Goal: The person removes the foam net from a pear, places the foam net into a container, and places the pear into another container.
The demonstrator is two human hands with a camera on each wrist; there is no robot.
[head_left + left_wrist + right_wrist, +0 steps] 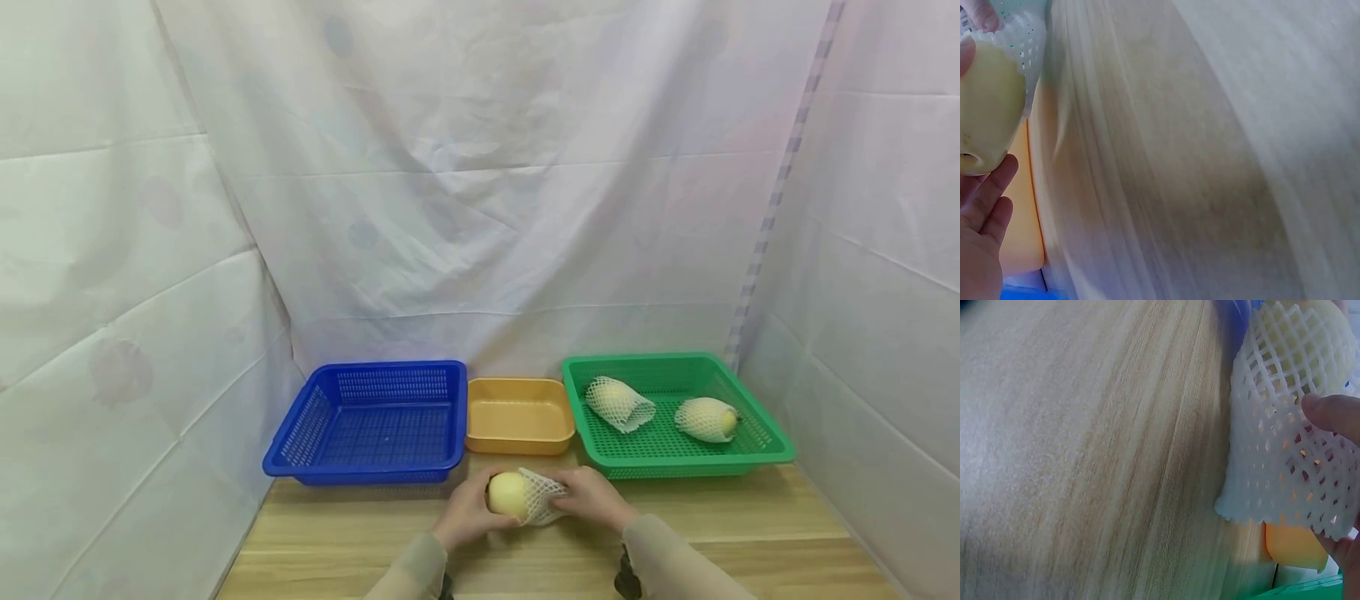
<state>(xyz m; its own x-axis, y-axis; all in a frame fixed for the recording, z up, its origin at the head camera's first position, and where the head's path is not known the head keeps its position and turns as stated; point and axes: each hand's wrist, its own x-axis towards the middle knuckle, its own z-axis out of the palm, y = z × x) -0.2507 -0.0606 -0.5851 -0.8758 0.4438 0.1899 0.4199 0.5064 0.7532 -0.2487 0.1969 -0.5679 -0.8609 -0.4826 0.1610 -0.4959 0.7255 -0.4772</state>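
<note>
Over the table's front part, my left hand (469,510) grips a pale yellow pear (508,497) by its bare left end. In the left wrist view, the dimpled end of the pear (988,115) faces the fingers. A white foam net sleeve (542,498) covers the pear's right part. My right hand (592,498) pinches this sleeve, its thumb lying on the mesh. The right wrist view shows the sleeve (1285,462) reaching past the pear, with its loose open end hanging slack.
Behind the hands, a blue basket (367,477) stands left, a small orange tray (520,447) in the middle and a green basket (690,460) right. Two net-wrapped fruits, one left (617,403) and one right (705,419), lie in the green basket. White curtains (480,208) enclose the wooden table (330,533).
</note>
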